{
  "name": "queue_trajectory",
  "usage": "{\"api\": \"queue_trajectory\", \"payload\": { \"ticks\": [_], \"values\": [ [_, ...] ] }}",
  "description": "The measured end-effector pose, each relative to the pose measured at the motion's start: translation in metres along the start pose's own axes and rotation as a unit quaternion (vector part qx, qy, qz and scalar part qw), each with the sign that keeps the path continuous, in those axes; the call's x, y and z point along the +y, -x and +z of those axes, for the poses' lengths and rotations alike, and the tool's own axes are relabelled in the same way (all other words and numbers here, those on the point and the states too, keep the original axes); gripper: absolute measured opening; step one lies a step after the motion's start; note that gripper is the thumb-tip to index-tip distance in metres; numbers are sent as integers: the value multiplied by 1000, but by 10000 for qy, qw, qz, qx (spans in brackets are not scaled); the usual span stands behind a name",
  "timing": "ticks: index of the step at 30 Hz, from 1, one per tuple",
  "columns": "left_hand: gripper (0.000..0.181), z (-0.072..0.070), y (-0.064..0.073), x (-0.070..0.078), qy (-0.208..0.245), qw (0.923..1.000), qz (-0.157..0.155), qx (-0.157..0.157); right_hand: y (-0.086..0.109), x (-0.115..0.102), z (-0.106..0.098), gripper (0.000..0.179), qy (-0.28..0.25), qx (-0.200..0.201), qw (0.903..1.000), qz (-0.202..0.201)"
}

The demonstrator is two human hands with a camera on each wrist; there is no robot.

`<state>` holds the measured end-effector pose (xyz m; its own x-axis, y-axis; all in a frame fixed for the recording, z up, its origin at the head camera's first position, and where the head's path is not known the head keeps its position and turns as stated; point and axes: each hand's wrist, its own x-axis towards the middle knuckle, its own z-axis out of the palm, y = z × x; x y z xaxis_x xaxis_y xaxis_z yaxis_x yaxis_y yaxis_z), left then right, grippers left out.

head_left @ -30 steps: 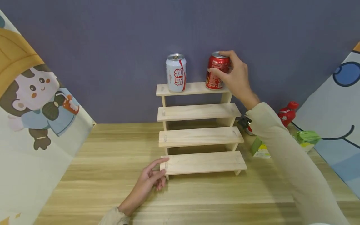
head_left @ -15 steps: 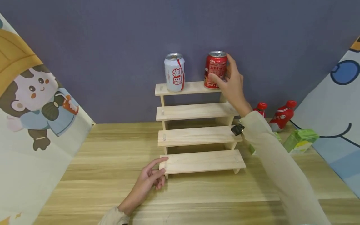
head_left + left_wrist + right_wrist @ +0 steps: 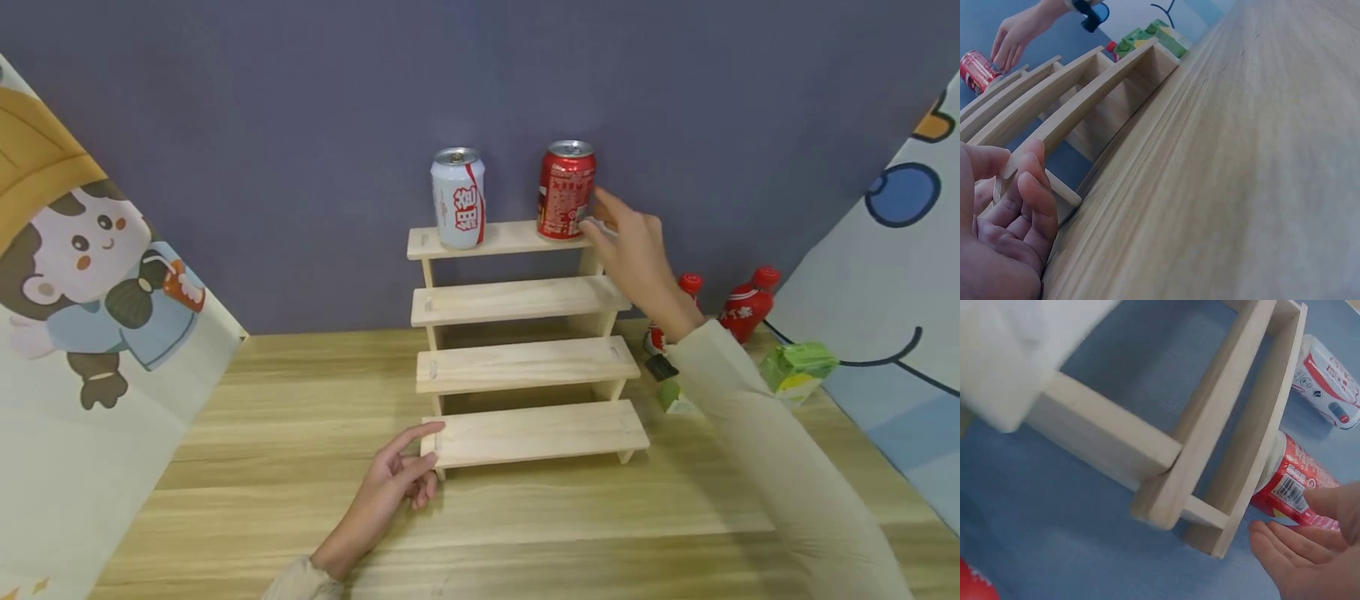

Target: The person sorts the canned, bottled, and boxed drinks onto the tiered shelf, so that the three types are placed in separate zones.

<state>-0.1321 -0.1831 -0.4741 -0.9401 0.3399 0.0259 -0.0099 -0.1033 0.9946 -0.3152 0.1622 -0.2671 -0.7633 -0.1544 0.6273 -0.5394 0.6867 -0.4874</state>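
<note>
A four-step wooden display stand [image 3: 532,437] stands on the table against the dark wall. My left hand [image 3: 382,492] pinches the left end of its lowest step between thumb and fingers, as the left wrist view shows close up [image 3: 1013,231]. On the top step stand a white can [image 3: 457,202] at the left and a red cola can [image 3: 566,192] towards the right, both upright with a gap between them. My right hand [image 3: 637,258] is just right of the red can's lower part, thumb and fingers spread and not wrapped around it.
Right of the stand are two red-capped bottles, one upright [image 3: 690,285] partly behind my right arm and one leaning [image 3: 750,306]. Green cartons [image 3: 798,371] lie nearby, one partly hidden by the sleeve. Printed side walls [image 3: 135,275] border the table.
My right hand has come off the red can, moving from its top and side down and to the right. The can stays on the top step. My left hand keeps its place.
</note>
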Motion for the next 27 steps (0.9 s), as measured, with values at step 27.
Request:
{"api": "queue_trajectory", "payload": {
  "ticks": [27],
  "values": [
    [50, -1, -1, -3, 20, 9999, 115, -124, 68, 12, -32, 36, 503, 13, 9965, -671]
  ]
}}
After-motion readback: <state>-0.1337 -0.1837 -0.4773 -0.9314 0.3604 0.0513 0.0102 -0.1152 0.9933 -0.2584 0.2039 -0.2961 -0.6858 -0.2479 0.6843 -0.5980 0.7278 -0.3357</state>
